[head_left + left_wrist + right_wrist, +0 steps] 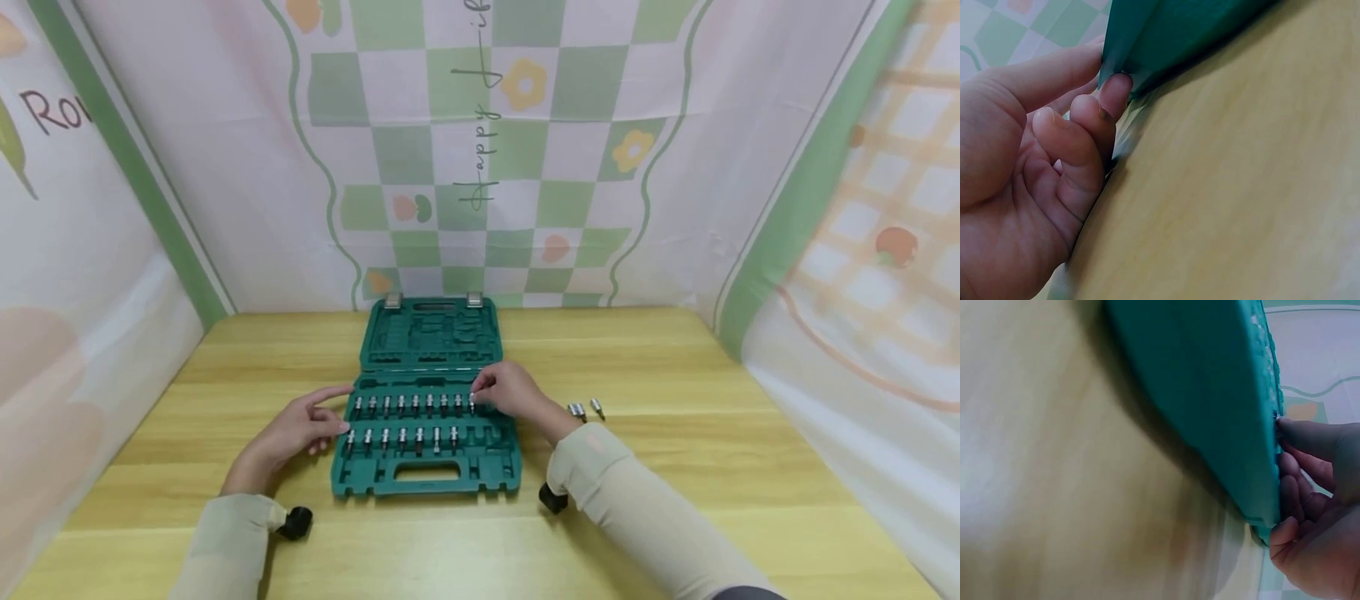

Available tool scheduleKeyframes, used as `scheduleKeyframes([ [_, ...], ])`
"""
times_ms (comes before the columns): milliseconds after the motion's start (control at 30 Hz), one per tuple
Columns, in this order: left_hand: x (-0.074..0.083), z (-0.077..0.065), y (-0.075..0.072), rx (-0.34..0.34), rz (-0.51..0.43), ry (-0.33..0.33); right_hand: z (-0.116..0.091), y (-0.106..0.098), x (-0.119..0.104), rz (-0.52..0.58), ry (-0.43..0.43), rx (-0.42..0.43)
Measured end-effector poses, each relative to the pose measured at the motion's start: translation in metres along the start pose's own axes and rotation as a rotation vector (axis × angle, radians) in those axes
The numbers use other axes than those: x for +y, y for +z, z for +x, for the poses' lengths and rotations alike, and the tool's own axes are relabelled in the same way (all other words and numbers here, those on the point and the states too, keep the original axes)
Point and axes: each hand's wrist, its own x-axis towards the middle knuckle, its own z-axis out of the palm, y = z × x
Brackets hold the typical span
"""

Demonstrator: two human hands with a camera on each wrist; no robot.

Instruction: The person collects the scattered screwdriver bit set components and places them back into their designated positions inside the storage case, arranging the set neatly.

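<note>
A green plastic case [360, 479] lies unfolded, its tray holding two rows of silver bit sockets [416, 405]. At the right end of the upper row, my right hand [513, 390] pinches a bit socket [472, 400] between thumb and fingertips, upright over its slot. In the right wrist view the other fingers [1290, 494] curl beside the case's side wall. My left hand [294, 429] touches the case's left edge, index finger stretched along it and thumb lower down. The left wrist view shows its remaining fingers [1072, 150] loosely bent next to the wall.
A few loose bit sockets [577, 411] lie on the wooden table [675, 467], right of the case behind my right forearm. The lid [435, 333] lies back toward the patterned cloth [487, 167]. Several slots at the lower row's right end hold no socket.
</note>
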Motion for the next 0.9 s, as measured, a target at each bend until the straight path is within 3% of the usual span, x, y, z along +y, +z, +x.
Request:
scheduleKeyframes([
  [300,-0.0035,0.0020,-0.0005,0.004,-0.001,0.000,0.0086,-0.0046,-0.0020,0.009,0.064,-0.079],
  [900,-0.0003,0.0015,-0.0016,0.005,-0.009,-0.032,0.0109,-0.0066,-0.0045,0.011,0.058,-0.099],
])
